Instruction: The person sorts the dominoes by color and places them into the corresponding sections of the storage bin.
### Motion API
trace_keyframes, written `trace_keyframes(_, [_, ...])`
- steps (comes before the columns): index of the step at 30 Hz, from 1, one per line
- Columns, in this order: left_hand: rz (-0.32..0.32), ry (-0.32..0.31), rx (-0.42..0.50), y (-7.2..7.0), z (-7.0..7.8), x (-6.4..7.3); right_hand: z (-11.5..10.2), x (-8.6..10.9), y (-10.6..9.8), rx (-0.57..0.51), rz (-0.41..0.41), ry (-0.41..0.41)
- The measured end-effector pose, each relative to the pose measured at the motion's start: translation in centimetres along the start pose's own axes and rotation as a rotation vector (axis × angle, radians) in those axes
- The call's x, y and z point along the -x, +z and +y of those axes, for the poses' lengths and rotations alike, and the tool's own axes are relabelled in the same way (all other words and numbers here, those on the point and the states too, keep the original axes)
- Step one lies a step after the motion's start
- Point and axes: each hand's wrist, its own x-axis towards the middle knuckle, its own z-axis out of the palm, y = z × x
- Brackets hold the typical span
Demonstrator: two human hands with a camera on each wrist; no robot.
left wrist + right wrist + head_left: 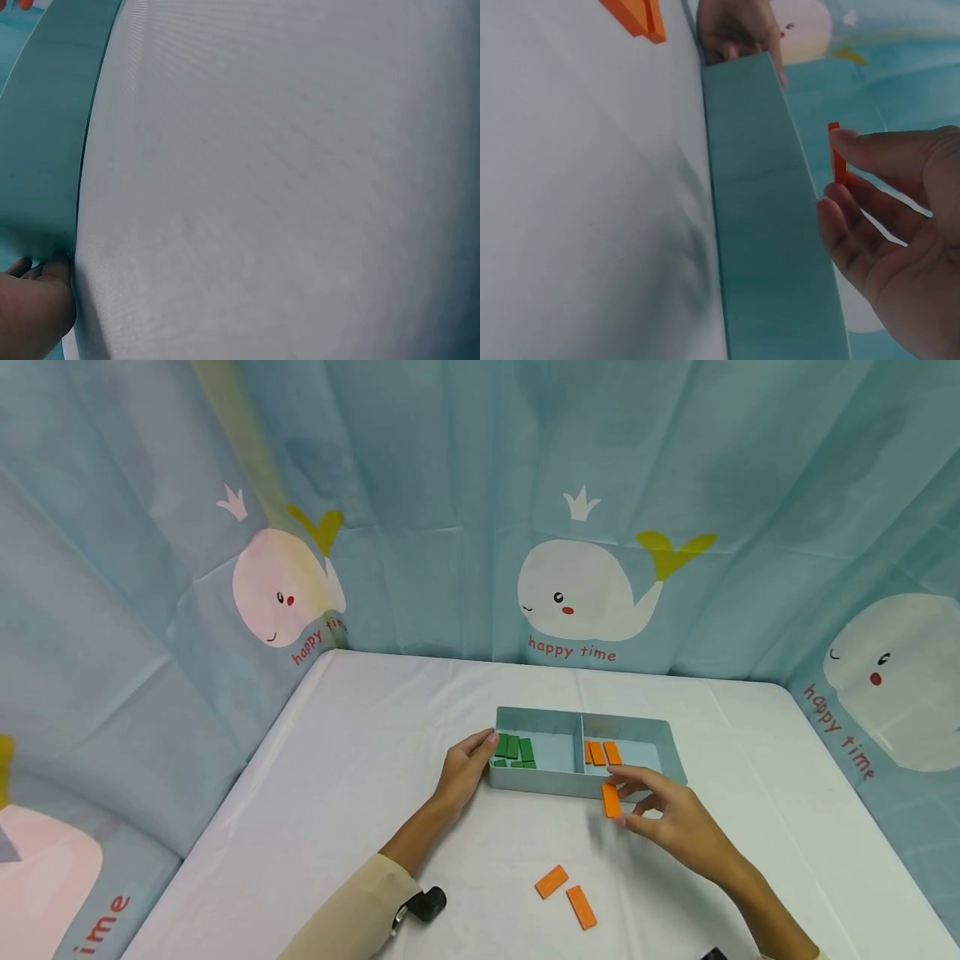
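A pale teal two-compartment box (543, 782) rests on the table, with several green blocks (512, 746) in its left side and several orange blocks (597, 753) in its right side. My left hand (467, 768) holds the box's left end, its fingers at the corner of the wall. Between thumb and fingers, my right hand (678, 818) pinches one orange rectangular block (611, 800) by its ends. That block (838, 155) appears edge-on in the right wrist view, above the level of the box's near wall (769, 202).
Two loose orange blocks (551, 882) lie on the white tablecloth (480, 893) in front of the box. A blue curtain (450, 577) printed with whales stands behind the table and along both sides.
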Motion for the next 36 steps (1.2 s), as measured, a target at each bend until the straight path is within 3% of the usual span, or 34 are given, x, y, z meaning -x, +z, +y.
trace_keyframes(21, [-0.01,0.009,0.004,-0.2,0.1,0.1,1.1,-2.8,-1.5,0.071,0.072,0.016])
trace_keyframes(28, [-0.015,0.026,0.005,-0.2,0.1,0.1,1.8,-3.8,-1.6,0.097,0.068,0.038])
trace_keyframes(36, [-0.016,0.002,-0.009,-0.1,0.2,0.2,2.5,-4.7,-1.8,0.093,0.047,0.096])
